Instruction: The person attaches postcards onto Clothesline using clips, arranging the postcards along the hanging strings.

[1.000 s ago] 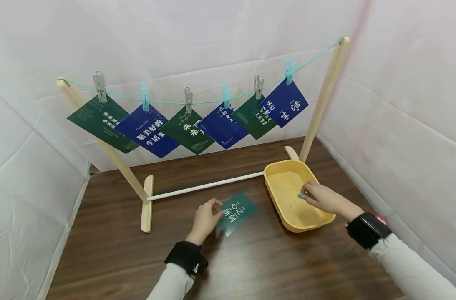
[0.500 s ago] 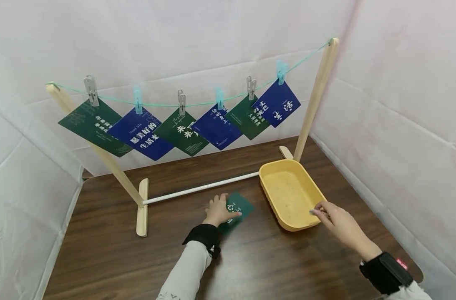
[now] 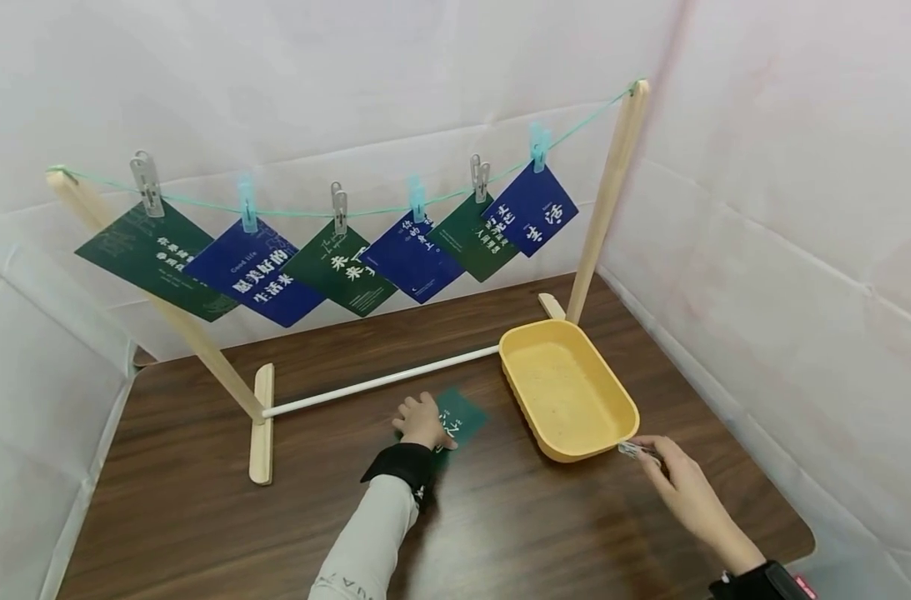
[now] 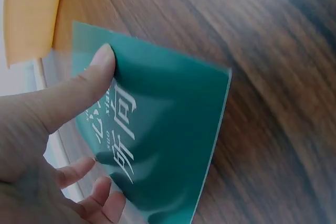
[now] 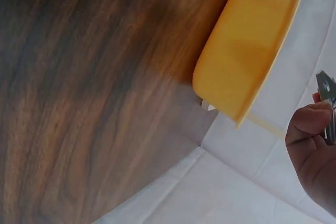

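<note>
In the head view my left hand (image 3: 423,422) spans the left part of a dark green card (image 3: 463,417) with white characters, lying by the table's middle. The left wrist view shows my thumb (image 4: 100,72) stretched over the card's face and my other fingertips at its far edge. With thumb and fingers, my right hand (image 3: 683,487) pinches a grey clothespin (image 3: 635,450) just off the near right corner of a yellow bin (image 3: 568,392). In the right wrist view the clothespin (image 5: 328,90) is partly cut off by the frame's edge.
Behind the hands a wooden stand with a right post (image 3: 608,200) and a white crossbar (image 3: 380,383) carries a green string. Several green and blue cards, such as a blue card (image 3: 413,258), hang from it by grey and light blue clothespins. White cloth walls surround the table (image 3: 530,533).
My left hand has moved from the green card's left edge onto it, thumb over its face. My right hand has drawn the clothespin out of the yellow bin, toward the near right.
</note>
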### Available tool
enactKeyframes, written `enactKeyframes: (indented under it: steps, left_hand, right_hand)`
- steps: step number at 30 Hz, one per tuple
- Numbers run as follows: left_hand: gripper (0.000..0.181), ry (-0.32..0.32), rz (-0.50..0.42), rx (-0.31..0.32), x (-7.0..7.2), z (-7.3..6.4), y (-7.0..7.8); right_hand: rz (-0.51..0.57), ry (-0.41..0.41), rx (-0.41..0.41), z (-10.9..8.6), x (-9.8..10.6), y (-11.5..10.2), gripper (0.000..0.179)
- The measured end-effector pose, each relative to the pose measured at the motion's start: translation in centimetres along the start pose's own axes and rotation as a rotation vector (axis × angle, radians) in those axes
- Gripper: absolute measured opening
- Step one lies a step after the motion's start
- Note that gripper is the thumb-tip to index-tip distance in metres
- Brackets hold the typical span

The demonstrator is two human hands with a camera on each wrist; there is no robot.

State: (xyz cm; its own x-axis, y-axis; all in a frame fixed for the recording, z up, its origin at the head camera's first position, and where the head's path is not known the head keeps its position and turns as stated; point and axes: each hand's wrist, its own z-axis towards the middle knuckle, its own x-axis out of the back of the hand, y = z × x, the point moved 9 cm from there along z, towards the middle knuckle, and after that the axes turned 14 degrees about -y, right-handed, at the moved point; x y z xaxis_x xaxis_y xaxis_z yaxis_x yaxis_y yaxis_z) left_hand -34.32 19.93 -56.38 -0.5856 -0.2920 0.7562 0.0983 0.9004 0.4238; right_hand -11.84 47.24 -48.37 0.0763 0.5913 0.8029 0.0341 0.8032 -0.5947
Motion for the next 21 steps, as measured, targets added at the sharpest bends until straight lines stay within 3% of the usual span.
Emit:
enactKeyframes:
  steps: [4,7,10,12,13,16,19,21]
  left_hand:
    - [0.095,0.026,0.039,0.029,0.5,-0.2,-0.5]
    - [0.088,0.058,0.055,-0.013,0.9,-0.3,-0.6]
    - [0.076,0.022,-0.032,-0.116,0.5,0.3,-1.1]
    - [0.068,-0.048,-0.133,-0.177,-0.2,1.4,-1.9]
    - [0.067,-0.076,-0.169,-0.257,-0.9,2.7,-2.7]
    - [0.052,-0.17,-0.265,-0.374,-1.2,3.7,-3.7]
    - [0.032,-0.186,-0.334,-0.506,0.5,1.9,-2.8]
    - [0.023,-0.156,-0.385,-0.532,2.7,-0.7,-1.0]
  right_hand:
    - [-0.013,0.037,-0.028,0.0,-0.1,0.1,0.023]
    - [-0.009,0.092,-0.063,0.0,0.1,0.2,0.028]
    - [0.03,0.172,-0.096,-0.1,0.8,0.5,0.032]
    - [0.069,0.214,-0.103,-0.1,1.3,0.7,0.031]
    - [0.096,0.224,-0.1,-0.1,1.4,0.8,0.03]
    - [0.189,0.206,-0.07,0.0,1.5,1.1,0.03]
    - [0.291,0.145,-0.016,0.4,1.4,0.9,0.033]
    - [0.321,0.114,0.019,0.8,1.6,0.6,0.033]
